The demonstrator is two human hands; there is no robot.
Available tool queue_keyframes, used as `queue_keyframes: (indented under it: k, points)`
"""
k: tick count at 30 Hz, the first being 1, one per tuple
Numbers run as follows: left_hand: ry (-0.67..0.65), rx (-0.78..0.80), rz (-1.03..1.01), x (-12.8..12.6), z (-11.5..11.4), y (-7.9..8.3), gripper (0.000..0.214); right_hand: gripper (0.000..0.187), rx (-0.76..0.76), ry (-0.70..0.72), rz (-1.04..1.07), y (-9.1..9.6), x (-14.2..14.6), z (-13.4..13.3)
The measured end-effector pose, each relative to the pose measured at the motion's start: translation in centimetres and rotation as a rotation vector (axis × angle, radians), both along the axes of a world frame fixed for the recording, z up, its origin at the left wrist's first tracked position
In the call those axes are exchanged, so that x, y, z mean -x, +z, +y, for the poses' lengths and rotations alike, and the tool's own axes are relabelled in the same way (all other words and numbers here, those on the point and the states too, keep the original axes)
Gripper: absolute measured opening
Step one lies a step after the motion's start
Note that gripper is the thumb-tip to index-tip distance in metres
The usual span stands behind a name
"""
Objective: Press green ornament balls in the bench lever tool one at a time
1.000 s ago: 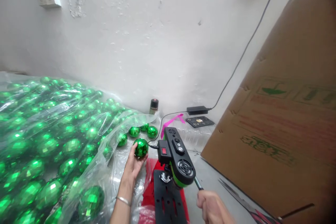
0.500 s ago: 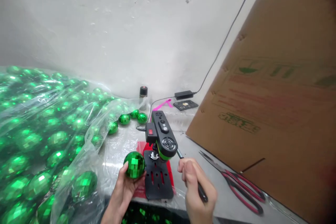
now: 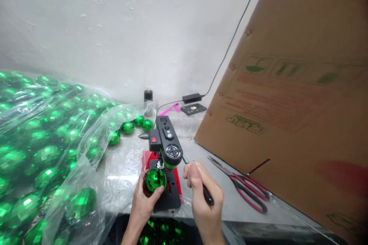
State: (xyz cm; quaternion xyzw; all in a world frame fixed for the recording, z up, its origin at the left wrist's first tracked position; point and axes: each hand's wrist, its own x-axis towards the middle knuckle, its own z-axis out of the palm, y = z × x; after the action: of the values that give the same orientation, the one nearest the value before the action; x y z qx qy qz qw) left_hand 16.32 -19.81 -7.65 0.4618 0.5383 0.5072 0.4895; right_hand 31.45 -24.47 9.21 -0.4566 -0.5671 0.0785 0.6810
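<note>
A shiny green faceted ball (image 3: 155,180) is held in my left hand (image 3: 145,198), thumb in front and fingers behind. The ball sits over the slotted black base plate (image 3: 166,201) of a small bench drill press, just below and left of the drill head (image 3: 171,143). My right hand (image 3: 203,195) is wrapped round the black-handled lever (image 3: 207,196) on the head's right side. The drill's tip is hidden behind the ball and head. Red sheet (image 3: 179,187) lies beneath the base.
A clear plastic bag (image 3: 86,153) full of green balls fills the left, with several loose balls (image 3: 128,127) near it. Red-handled scissors (image 3: 247,191) lie at right by a leaning cardboard box (image 3: 273,95). A phone (image 3: 193,109), power adapter (image 3: 192,98) and dark-capped can (image 3: 148,97) stand behind.
My left hand has brought the green ball rightward from beside the base plate to over it and turned it. My right hand stays on the lever. The whole view has shifted slightly.
</note>
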Motion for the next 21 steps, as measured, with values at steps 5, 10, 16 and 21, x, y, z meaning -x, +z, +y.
queue_keyframes:
  k: [5,10,16,21]
  points:
    - [-0.046,-0.149,0.293,-0.4,-0.4,-0.4,0.077,0.039,-0.023,0.011,-0.007,0.0,0.0,-0.1]
    - [-0.025,-0.244,0.394,-1.5,-0.2,-0.8,0.075,0.038,-0.033,0.009,-0.018,0.2,0.0,-0.2]
    - [-0.043,-0.225,0.405,-2.0,0.3,-0.7,0.075,0.039,-0.023,0.008,-0.014,-0.1,0.0,-0.1]
    - [-0.046,-0.226,0.378,-1.9,0.2,-0.3,0.072,0.042,-0.03,0.001,-0.018,0.1,0.0,0.1]
